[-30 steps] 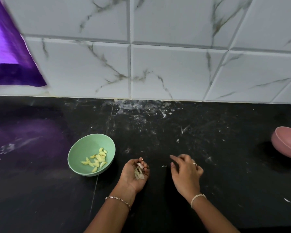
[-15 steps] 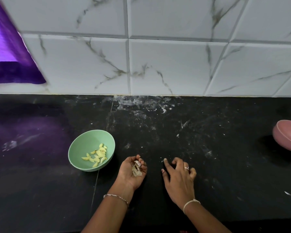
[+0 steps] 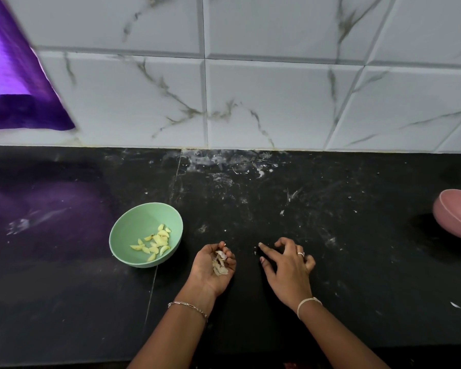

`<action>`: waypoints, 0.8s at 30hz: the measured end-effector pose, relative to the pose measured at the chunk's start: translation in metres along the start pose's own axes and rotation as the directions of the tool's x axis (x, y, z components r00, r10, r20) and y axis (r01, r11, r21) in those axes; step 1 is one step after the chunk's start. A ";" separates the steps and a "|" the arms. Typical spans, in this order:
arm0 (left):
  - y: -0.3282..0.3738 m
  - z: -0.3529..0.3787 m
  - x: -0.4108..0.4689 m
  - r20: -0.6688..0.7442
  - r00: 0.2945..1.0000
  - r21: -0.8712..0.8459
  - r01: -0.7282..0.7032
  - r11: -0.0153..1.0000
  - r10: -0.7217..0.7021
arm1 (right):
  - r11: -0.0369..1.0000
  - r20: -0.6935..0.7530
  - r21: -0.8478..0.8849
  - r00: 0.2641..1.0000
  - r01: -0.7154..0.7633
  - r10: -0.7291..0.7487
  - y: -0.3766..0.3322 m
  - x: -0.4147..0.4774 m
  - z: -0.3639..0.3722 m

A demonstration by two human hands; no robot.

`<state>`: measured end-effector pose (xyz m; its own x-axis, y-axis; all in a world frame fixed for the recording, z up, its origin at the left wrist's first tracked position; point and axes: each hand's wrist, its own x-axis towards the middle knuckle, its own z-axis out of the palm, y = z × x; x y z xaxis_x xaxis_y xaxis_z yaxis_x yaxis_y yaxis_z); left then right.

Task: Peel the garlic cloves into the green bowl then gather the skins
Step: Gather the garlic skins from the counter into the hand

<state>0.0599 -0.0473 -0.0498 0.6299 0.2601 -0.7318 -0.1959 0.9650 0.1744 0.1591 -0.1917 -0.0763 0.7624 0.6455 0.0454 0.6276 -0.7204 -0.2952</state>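
Note:
A green bowl [image 3: 133, 230] stands on the black counter left of my hands, with several peeled yellow garlic cloves [image 3: 155, 243] in it. My left hand [image 3: 210, 270] lies palm up just right of the bowl, its fingers cupped round a small heap of pale garlic skins [image 3: 220, 263]. My right hand [image 3: 290, 267] hovers palm down beside it, index finger stretched out to the counter next to tiny white skin bits [image 3: 255, 253]; the other fingers are loosely bent and hold nothing.
A pink bowl [image 3: 458, 217] lies tilted at the right edge of the counter. One white skin scrap [image 3: 455, 304] lies at the front right. The marble-tiled wall [image 3: 250, 102] closes the back, with purple cloth [image 3: 16, 97] hanging at upper left.
My right hand has slid left toward my left hand and now points its index finger at the counter. The left hand keeps the skins cupped.

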 end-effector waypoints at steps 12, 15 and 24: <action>0.002 -0.004 -0.001 0.003 1.000 -0.003 -0.011 1.000 0.011 | 0.947 -0.066 -0.201 0.961 0.250 -0.267 0.000 0.003 -0.007; 0.001 -0.004 -0.001 0.005 1.000 -0.004 -0.014 1.000 0.014 | 0.830 -0.046 -0.387 0.891 0.400 -0.451 0.003 -0.001 -0.003; -0.002 -0.006 -0.002 0.000 1.000 -0.006 -0.012 1.000 0.012 | 0.836 0.121 -0.387 0.920 0.389 -0.373 -0.007 0.000 -0.013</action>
<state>0.0542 -0.0504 -0.0527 0.6276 0.2715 -0.7297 -0.2077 0.9617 0.1791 0.1569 -0.1894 -0.0619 0.4486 0.8930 0.0363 0.8825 -0.4490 0.1401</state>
